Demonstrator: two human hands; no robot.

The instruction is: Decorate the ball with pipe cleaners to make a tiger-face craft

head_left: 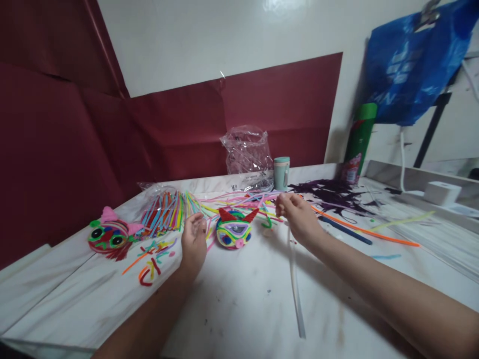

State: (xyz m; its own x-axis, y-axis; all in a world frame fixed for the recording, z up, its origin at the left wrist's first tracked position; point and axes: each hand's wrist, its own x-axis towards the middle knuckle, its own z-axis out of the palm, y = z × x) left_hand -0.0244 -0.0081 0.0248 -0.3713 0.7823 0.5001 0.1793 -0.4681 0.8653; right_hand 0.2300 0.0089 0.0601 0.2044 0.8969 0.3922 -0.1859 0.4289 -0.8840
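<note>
My left hand (193,240) rests on the white table, fingers loosely curled and apart, holding nothing, just left of a small craft head (234,230) wound from coloured pipe cleaners with red horns. My right hand (297,215) hovers right of that head, its fingers pinched together at the tips; what they pinch is too small to make out. A white pipe cleaner (295,284) lies on the table below my right hand, and a small green hooked piece (267,224) lies between hand and head.
A second pipe-cleaner head (110,236) with pink ears sits at the left. A bag of coloured pipe cleaners (164,212), loose cut bits (151,259), an orange stem (368,232), a teal cup (281,173), a clear bag (249,157) and a green can (357,144) stand behind.
</note>
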